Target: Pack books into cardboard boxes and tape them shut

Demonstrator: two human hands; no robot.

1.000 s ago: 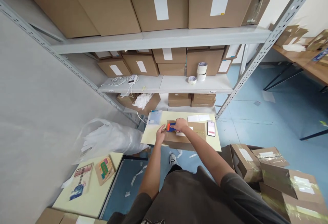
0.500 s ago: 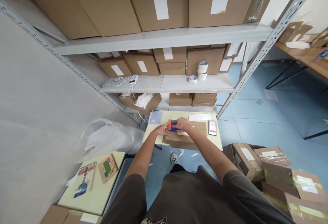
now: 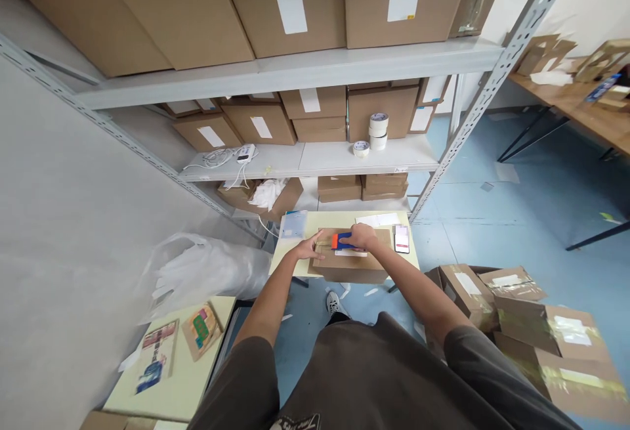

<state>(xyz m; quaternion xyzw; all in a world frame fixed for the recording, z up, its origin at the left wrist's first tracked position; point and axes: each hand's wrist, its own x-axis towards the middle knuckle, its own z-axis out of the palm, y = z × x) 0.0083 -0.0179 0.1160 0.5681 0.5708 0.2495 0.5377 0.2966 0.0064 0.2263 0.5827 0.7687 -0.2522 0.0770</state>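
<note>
A closed cardboard box (image 3: 352,273) lies on a small cream table (image 3: 411,260) in front of me. My right hand (image 3: 363,236) is closed around a blue tape dispenser (image 3: 342,241) with an orange end, held low over the top of the box. My left hand (image 3: 309,247) rests at the box's left end, thumb and fingers spread apart. A white label, partly covered by the tool, shows on the box top. To the right of the box lies a phone (image 3: 401,238) with its screen lit. Whether tape runs from the tool is too small to tell.
A metal shelf rack (image 3: 295,75) loaded with cardboard boxes stands just beyond the table. White tape rolls (image 3: 378,131) sit on its middle shelf. Taped cartons (image 3: 522,318) are piled on the floor at right. At left are a plastic bag (image 3: 207,269) and a side table (image 3: 182,387).
My right hand has drawn the tape dispenser rightward along the box top, away from my left hand. My left hand stays at the box's left end. The camera view has shifted slightly.
</note>
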